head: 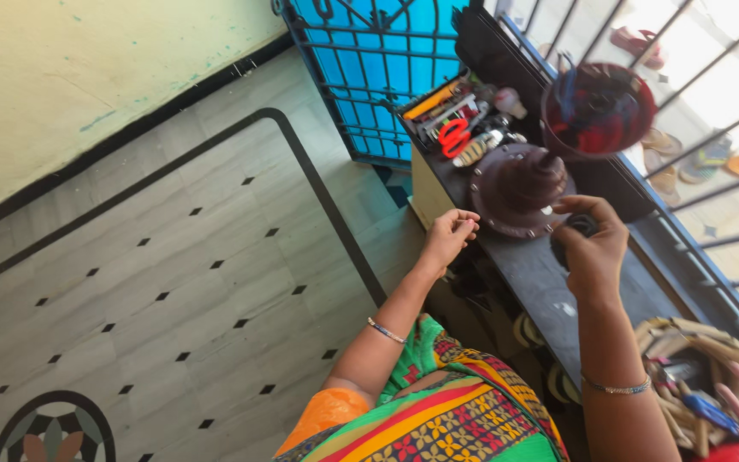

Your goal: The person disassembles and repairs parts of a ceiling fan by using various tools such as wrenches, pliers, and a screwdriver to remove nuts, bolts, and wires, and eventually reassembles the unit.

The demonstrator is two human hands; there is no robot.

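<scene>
My left hand (449, 237) raised, wrist bent, fingertips pinched together on something too small to tell | my right hand (593, 246) curled, fingers closed round a small black round object (581, 228) | between and just beyond them, dark brown domed metal lid (519, 190) on the black shelf (549, 291) | farther, dark red round tub (598, 111) holding tangled threads | beyond my left hand, open box of tools with red-handled scissors (452, 136)

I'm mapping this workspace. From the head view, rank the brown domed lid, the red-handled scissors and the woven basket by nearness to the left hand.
1. Brown domed lid, just beyond the left hand on the dark ledge.
2. Red-handled scissors, farther along the ledge, near the blue grille.
3. Woven basket, farthest, past the right forearm.
</scene>
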